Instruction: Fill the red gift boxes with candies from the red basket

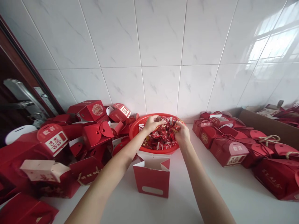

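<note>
A red plastic basket (134, 129) full of red wrapped candies (161, 137) stands against the tiled wall. Over its left side, my left hand (153, 124) has its thumb and fingers closed around a red candy wrapper. At the basket's right side my right hand (183, 133) grips a wrapped candy (175, 127) between thumb and fingers. Just in front of the basket, between my forearms, an open red paper box (151, 180) stands upright, with a white inside and a pale oval slot low on its front. The depth of its inside is hidden.
Red gift boxes (93, 133) lie in a loose heap on the left, some with flaps open. On the right, closed red boxes (229, 151) stand in rows, several tied with cord. Behind them is a cardboard carton (252, 119). A door handle (23, 99) is at far left.
</note>
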{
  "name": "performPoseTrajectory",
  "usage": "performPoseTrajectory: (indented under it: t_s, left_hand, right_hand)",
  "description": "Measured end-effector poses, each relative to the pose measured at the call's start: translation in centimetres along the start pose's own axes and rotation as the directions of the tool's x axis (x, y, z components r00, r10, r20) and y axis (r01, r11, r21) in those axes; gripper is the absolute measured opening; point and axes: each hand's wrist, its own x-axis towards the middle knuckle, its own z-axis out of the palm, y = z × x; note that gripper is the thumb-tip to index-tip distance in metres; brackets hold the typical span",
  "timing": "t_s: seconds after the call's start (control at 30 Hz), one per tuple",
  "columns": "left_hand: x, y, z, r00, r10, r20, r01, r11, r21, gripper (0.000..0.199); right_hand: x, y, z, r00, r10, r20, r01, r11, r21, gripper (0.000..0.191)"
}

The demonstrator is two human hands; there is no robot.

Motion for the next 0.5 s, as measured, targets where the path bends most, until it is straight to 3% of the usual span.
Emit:
performPoseTrajectory:
  t_s: [0.27, 0.5]
  left_hand:
    - [-0.15, 0.33, -0.14, 0.994, -0.048, 0.102, 0.056, 0.995, -0.078, 0.04]
    - [-0.23, 0.59, -0.18, 0.99, -0.105, 0.095, 0.119, 0.982, -0.145, 0.04]
  right_hand:
    - [-0.75, -0.33, 0.33, 0.991, 0.062, 0.12, -0.054, 0.996, -0.067, 0.011]
    - [-1.02, -0.53, 0.28, 0.987, 0.063, 0.146, -0.049, 0.994, -0.096, 0.012]
